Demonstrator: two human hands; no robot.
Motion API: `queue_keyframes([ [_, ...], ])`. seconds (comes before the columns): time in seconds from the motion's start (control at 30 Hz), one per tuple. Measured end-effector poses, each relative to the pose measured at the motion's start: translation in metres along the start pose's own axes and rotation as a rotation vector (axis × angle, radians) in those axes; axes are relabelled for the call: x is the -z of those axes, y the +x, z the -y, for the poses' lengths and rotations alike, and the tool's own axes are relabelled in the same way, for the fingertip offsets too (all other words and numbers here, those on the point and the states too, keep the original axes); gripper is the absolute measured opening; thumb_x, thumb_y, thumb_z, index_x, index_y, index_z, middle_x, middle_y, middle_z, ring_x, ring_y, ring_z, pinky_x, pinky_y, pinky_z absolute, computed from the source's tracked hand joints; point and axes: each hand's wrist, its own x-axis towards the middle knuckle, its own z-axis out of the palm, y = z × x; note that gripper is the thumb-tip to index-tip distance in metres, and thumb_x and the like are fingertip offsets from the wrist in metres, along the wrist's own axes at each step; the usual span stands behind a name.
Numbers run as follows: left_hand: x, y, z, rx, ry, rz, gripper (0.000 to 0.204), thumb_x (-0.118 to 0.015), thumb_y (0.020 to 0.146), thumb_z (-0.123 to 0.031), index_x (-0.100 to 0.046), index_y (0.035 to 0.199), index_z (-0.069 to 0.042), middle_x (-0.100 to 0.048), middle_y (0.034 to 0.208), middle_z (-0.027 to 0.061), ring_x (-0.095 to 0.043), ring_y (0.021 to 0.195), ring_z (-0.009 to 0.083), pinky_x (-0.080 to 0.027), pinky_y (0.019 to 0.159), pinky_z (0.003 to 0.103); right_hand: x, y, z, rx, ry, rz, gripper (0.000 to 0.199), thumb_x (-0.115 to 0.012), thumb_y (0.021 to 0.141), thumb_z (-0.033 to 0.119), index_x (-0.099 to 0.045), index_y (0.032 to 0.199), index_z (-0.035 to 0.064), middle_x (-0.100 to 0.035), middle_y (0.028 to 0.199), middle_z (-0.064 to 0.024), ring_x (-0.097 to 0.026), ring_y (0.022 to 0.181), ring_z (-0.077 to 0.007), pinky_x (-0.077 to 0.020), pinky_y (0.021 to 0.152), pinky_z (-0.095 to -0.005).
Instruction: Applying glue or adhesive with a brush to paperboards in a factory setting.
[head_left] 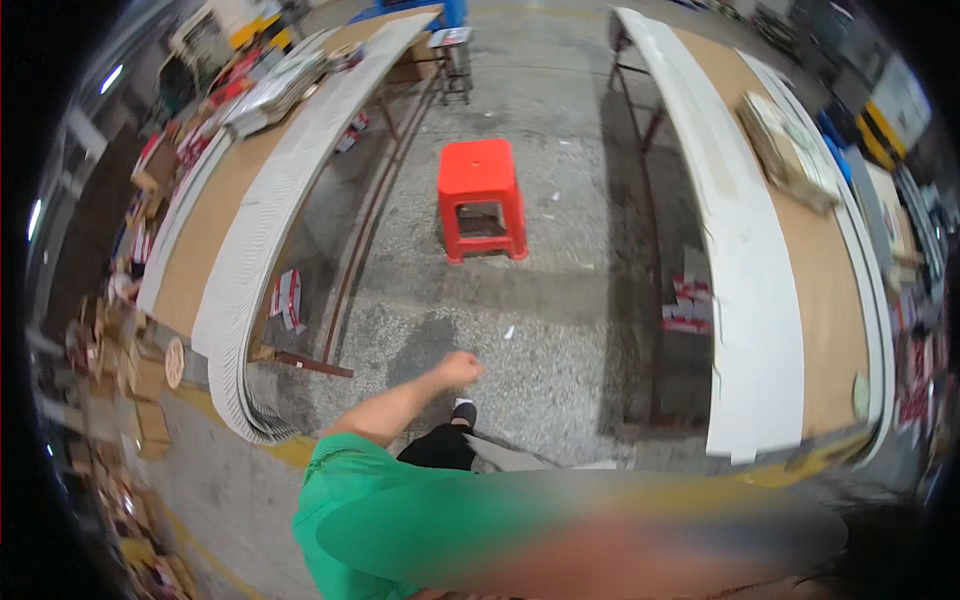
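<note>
Red plastic stool point(481, 198), square-topped, on speckled concrete floor point(560, 330); our left hand point(459, 369) clenched, empty; right hand unseen.

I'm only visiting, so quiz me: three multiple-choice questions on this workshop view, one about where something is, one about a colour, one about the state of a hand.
1. Where does the plastic stool stand?
A. on the left table
B. on the concrete floor in the aisle between the two long tables
C. under the right table

2. What colour is the stool?
A. red
B. blue
C. white

3. How is the person's left hand?
A. flat on a table
B. gripping a box
C. closed in a loose fist, holding nothing that shows

Answers:
1 B, it sits on bare floor with the left table and the right table on either side.
2 A, seat and legs are all red.
3 C, the fingers are curled in mid-air above the floor, touching nothing.
</note>
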Motion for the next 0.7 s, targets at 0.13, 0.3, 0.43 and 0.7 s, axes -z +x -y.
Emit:
queue_keyframes([
  [0.13,0.065,0.072,0.021,0.155,0.26,0.163,0.062,-0.044,0.079,-0.06,-0.062,0.103,-0.005,-0.058,0.111,0.0127,-0.055,0.101,0.0281,-0.041,0.086,0.042,-0.182,0.003,0.055,0.084,-0.812,0.157,0.038,-0.063,0.071,0.022,-0.057,0.102,0.0017,-0.062,0.087,-0.0057,-0.058,0.077,-0.0184,-0.0452,0.06,-0.0339],
  [0.3,0.134,0.093,-0.036,0.312,-0.698,0.629,0.082,-0.036,0.076,-0.073,-0.049,0.122,-0.006,-0.054,0.118,0.0092,-0.054,0.102,0.0263,-0.041,0.085,0.045,-0.4,-0.057,0.147,0.42,-1.281,0.607,0.022,-0.063,0.073,0.016,-0.063,0.082,-0.0037,-0.061,0.074,-0.0022,-0.053,0.066,-0.0087,-0.0433,0.059,-0.0245],
  [0.43,0.148,0.185,-0.085,0.077,-1.136,0.348,0.084,-0.038,0.071,-0.077,-0.048,0.119,-0.009,-0.057,0.109,0.0073,-0.054,0.095,0.0232,-0.042,0.079,0.041,-0.546,-0.102,0.191,0.561,-1.712,1.028,0.023,-0.059,0.078,0.017,-0.056,0.067,-0.0029,-0.048,0.054,0.0039,-0.039,0.052,-0.005,-0.0357,0.045,-0.0259],
  [0.7,0.255,0.289,-0.219,-0.426,-1.946,-0.068,0.098,-0.032,0.067,-0.082,-0.045,0.123,-0.002,-0.049,0.122,0.0194,-0.046,0.112,0.0352,-0.034,0.093,0.049,-0.693,-0.124,0.337,0.987,-2.235,1.355,0.021,-0.059,0.075,0.013,-0.053,0.063,-0.0036,-0.042,0.045,-0.0137,-0.042,0.037,-0.0189,-0.0352,0.039,-0.0327],
])
